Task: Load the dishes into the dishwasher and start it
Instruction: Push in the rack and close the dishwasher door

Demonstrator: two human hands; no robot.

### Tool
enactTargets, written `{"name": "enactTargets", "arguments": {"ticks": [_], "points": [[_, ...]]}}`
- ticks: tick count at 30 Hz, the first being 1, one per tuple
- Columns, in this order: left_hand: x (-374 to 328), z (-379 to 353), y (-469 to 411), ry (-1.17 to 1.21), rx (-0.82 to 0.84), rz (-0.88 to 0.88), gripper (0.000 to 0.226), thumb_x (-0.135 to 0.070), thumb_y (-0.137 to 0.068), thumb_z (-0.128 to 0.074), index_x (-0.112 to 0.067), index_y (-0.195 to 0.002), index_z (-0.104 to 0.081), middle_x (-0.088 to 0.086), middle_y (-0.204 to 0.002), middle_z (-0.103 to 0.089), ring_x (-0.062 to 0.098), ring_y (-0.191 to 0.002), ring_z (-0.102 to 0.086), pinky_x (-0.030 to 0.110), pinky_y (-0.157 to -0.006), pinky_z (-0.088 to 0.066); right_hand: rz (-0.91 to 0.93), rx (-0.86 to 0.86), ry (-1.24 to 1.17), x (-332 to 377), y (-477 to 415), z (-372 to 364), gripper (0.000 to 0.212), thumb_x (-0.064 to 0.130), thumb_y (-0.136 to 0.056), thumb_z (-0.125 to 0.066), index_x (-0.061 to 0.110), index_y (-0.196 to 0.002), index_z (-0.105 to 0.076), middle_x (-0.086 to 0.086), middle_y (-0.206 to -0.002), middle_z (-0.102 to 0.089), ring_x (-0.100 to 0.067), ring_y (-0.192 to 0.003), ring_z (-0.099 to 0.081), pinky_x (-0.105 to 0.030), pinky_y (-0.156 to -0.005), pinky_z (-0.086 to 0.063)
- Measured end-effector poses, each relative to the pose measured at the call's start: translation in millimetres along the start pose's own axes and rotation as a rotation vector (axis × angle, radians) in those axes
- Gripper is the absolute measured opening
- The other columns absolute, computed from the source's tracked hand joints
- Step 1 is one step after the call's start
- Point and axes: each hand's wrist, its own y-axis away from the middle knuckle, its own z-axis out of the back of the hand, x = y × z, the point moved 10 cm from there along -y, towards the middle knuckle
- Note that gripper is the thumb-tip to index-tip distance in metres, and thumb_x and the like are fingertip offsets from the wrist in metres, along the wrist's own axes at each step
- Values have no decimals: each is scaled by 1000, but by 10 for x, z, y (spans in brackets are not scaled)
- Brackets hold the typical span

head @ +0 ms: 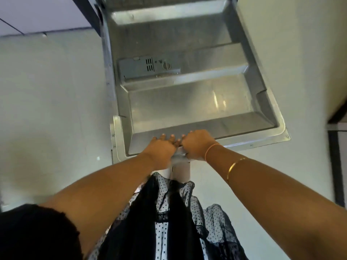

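Note:
The dishwasher door [189, 102] is folded down in front of me, its steel inner face up, with the grey detergent compartment [148, 69] on its left half. My left hand [161, 147] and my right hand [197, 144] grip the door's near top edge side by side, fingers curled over the rim onto the inner face. The handle part under the hands is blurred. No dishes or racks show; the tub at the top of the view is cut off.
Pale floor tiles [52, 94] lie to the left and right of the door. A dark cabinet edge [86, 14] runs at the upper left and a dark frame [336, 166] stands at the right. My dotted black garment [169, 222] hangs below the door.

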Motion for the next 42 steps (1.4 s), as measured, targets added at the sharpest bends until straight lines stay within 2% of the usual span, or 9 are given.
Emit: {"name": "enactTargets", "arguments": {"ticks": [4,8,16,23,27,30,33,36,42], "points": [[-10,681,522,48,3,-20,55,-32,-92,-48,-15,-142,-34,11,-149,-34,34,-129,-41,45,-103,-39,-27,-33,15,-110,534,719,34,44,-83,-59,19,-106,-63,-3,-96,-65,-27,-90,-62,-32,-71,-49],[47,1555,1030,61,-82,-35,40,-30,-88,-56,-15,-125,-54,9,-114,-62,28,-102,-57,34,-85,-46,-70,-68,-9,-300,1037,1524,42,57,-73,-66,22,-96,-66,0,-77,-54,-24,-74,-53,-29,-63,-41],[365,3087,1695,77,-158,-39,49,-29,-92,-57,-18,-138,-47,4,-129,-57,20,-115,-53,23,-93,-36,-143,-201,-112,-856,1584,3037,49,64,-68,-68,18,-61,-50,3,-60,-51,-22,-64,-53,-28,-59,-40],[932,4210,2077,318,-439,106,36,-26,-91,-59,-23,-126,-59,-6,-123,-62,12,-111,-55,21,-94,-34,-223,-492,-241,-1416,1827,4094,57,65,-74,-62,15,-99,-72,-1,-98,-68,-22,-88,-61,-38,-82,-53],[1330,4742,2417,448,-957,374,25,-29,-93,-55,-20,-113,-67,-3,-100,-65,10,-81,-53,20,-76,-40,-401,-1057,-276,-1593,2223,4529,46,51,-93,-42,15,-113,-61,-7,-111,-63,-27,-107,-58,-39,-91,-46],[1218,4840,2736,246,-1387,425,33,-29,-99,-39,-15,-121,-59,6,-118,-63,22,-109,-55,35,-104,-32,-373,-1276,-144,-1334,2239,4438,70,57,-94,-10,15,-144,-34,-14,-147,-37,-30,-138,-31,-50,-114,-16],[1118,4757,2495,-129,-1260,401,71,-54,-94,-9,-10,-146,-27,10,-155,-23,28,-145,-12,42,-116,4,-326,-1233,-58,-1291,2063,4412,84,69,-84,2,20,-151,-12,-11,-158,-11,-28,-146,-5,-52,-114,0],[1270,4879,2395,-233,-1213,395,94,-72,-79,8,-8,-148,6,13,-157,11,26,-144,17,40,-113,19,-293,-1208,47,-1360,2027,4586,84,73,-80,4,24,-148,9,-11,-158,9,-31,-145,11,-57,-114,4],[1453,5337,2532,-285,-1301,556,105,-81,-74,-3,-8,-148,11,23,-155,8,41,-143,8,58,-109,11,-294,-1152,69,-1605,1927,5132,85,70,-87,-22,31,-136,35,-13,-149,36,-36,-136,33,-67,-105,16]]}}
